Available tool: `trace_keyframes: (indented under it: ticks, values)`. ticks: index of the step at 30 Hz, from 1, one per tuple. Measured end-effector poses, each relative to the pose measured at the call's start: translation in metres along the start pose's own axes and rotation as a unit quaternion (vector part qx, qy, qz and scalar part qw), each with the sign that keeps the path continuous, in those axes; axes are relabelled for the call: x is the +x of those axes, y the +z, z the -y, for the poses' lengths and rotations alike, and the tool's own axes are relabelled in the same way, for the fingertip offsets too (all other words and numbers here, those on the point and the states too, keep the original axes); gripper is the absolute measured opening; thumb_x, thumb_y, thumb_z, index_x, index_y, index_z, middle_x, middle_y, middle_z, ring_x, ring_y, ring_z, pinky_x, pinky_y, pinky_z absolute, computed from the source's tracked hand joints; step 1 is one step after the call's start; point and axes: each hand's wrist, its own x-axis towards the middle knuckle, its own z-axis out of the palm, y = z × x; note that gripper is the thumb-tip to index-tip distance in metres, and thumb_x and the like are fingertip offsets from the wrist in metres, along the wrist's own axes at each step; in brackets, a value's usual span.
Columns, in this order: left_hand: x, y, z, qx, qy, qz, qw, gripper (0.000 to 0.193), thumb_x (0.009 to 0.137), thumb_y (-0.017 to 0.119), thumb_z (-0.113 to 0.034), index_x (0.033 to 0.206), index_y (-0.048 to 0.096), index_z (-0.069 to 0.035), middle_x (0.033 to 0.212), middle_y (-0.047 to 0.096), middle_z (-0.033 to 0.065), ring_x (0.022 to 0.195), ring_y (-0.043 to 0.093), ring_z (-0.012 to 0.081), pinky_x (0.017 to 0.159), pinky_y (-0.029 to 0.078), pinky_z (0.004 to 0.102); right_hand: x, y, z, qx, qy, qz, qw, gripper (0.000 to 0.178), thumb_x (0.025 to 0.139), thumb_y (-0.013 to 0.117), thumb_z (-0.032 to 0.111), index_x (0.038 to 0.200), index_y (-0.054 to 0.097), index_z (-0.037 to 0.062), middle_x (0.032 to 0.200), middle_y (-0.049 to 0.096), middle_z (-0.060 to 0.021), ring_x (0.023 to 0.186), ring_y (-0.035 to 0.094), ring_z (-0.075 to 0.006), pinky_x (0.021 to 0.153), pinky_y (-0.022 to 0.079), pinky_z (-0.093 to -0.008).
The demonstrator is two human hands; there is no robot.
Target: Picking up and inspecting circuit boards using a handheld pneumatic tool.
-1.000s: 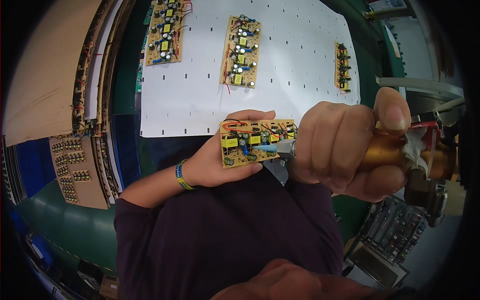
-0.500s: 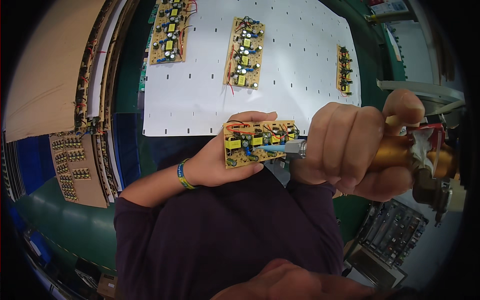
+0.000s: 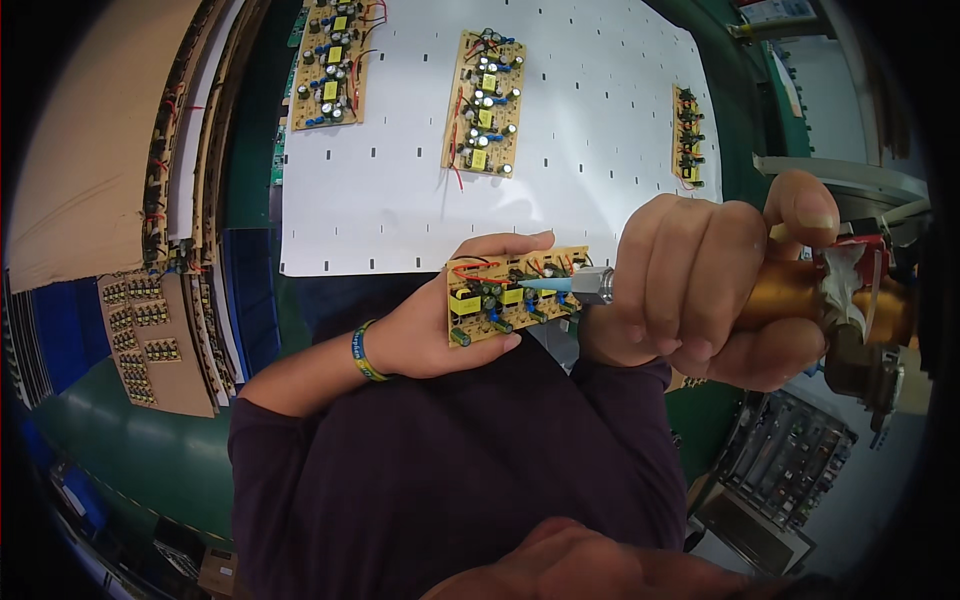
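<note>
My left hand (image 3: 420, 315) grips a tan circuit board panel (image 3: 482, 318) by its left end, fingers behind the far edge and thumb along the near edge. Yellow transformers, capacitors and red and black wires crowd its face. My right hand (image 3: 690, 275) is wrapped round what looks like a glue gun (image 3: 785, 295) with a gold barrel and whitish residue at its back. From its metal nut runs a light-blue nozzle (image 3: 545, 284), its tip over the middle of the board; whether it touches cannot be made out.
Beyond my hands lies a white slotted sheet (image 3: 400, 200) bearing several board panels, including a middle panel (image 3: 486, 105) and a small right one (image 3: 688, 138). Cardboard sheets (image 3: 90, 130) with boards between them stand at the left. A metal arm (image 3: 840, 178) juts in at the right.
The nozzle tip has shifted slightly up across the board, away from the near-side parts. The board is tilted a little differently in my left hand. Both grips stay the same.
</note>
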Motion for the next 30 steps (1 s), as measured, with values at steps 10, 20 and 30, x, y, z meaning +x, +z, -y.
trace_keyframes:
  ticks: [10,20,30]
  values:
    - [-0.0007,-0.0004,-0.0001,0.002,-0.005,-0.001,1.0,0.07,0.077,0.062,0.0,0.137,0.026,-0.002,0.142,0.031,0.0115,0.132,0.029,0.0219,0.108,0.025,0.034,0.0002,-0.0041,0.0,-0.005,0.007,0.023,1.0,0.048,0.09,0.056,0.029,0.125,0.032,0.0058,0.061,0.055,-0.0016,0.047,0.052,-0.0093,0.043,0.047,-0.0215]
    - [-0.0018,0.0,0.0007,0.008,-0.002,0.002,1.0,0.07,0.078,0.061,0.0,0.137,0.025,-0.002,0.142,0.03,0.0121,0.133,0.029,0.0216,0.108,0.025,0.0338,0.0011,-0.0069,0.0027,-0.001,0.002,0.047,0.999,0.049,0.09,0.056,0.029,0.127,0.031,0.0073,0.062,0.056,-0.0013,0.048,0.052,-0.0097,0.045,0.047,-0.0223]
    - [-0.0013,0.003,0.0014,-0.03,0.011,0.017,0.999,0.071,0.078,0.06,0.005,0.138,0.022,-0.003,0.143,0.028,0.0119,0.132,0.031,0.0205,0.107,0.028,0.0331,0.0029,0.002,0.0,-0.006,-0.017,-0.001,1.0,0.058,0.091,0.054,0.031,0.134,0.025,0.0054,0.062,0.054,-0.0016,0.046,0.05,-0.009,0.043,0.048,-0.021]
